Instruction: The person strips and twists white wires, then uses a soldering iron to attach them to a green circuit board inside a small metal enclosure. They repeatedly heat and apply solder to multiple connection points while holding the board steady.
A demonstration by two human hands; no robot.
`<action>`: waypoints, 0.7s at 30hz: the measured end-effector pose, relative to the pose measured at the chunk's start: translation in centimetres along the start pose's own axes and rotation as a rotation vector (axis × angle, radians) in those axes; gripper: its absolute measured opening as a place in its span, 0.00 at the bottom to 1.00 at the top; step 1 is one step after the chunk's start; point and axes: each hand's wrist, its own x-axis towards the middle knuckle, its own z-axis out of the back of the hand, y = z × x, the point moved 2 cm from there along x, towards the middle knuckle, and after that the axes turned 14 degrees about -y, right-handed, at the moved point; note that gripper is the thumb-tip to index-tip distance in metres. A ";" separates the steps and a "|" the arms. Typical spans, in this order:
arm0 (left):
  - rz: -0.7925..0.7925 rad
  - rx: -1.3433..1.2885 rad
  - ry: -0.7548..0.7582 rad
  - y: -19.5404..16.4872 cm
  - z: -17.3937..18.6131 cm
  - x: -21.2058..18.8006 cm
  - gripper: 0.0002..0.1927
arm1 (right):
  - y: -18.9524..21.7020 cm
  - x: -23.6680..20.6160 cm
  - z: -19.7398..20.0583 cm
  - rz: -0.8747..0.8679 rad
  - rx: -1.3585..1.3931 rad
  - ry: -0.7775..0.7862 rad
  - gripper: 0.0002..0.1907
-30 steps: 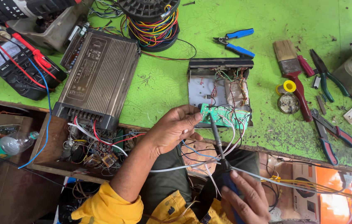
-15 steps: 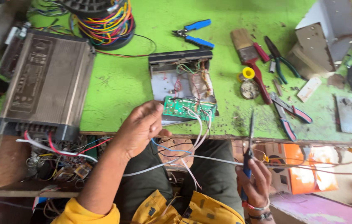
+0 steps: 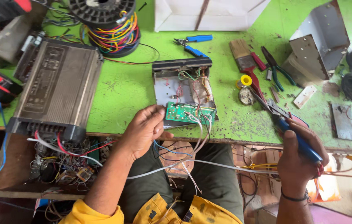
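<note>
The left hand pinches thin wires at the lower centre, touching the edge of the green circuit board. The right hand, lower right, grips blue-handled pliers, jaws pointing up over the table edge. The board hangs wired to the opened metal chassis at mid-frame; the work looks partway, with leads loose. Outward, a ribbed grey amplifier case lies left, a wire spool upper left, a white box top centre, unlabelled.
</note>
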 end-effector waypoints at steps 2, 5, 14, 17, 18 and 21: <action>-0.006 -0.008 0.000 0.1 0.1 0.1 0.09 | 0.4 0.3 -1.1 -0.029 0.039 0.028 0.09; -0.017 -0.022 0.015 0.3 0.1 0.3 0.08 | 0.8 0.3 -2.1 -0.022 0.041 0.047 0.09; 0.042 0.059 -0.033 0.0 -0.2 0.9 0.18 | 0.6 -1.3 -0.3 -0.097 0.296 -0.033 0.16; 0.074 0.077 0.043 -0.3 -0.3 1.0 0.19 | 1.6 -2.6 -0.3 -0.207 0.559 0.109 0.17; 0.072 0.086 0.064 -0.3 -0.3 1.1 0.19 | 2.2 -3.1 -0.4 -0.202 0.515 0.150 0.17; 0.056 0.108 0.107 -0.5 -0.2 1.2 0.19 | 4.5 -5.5 -1.4 -0.180 0.387 0.270 0.19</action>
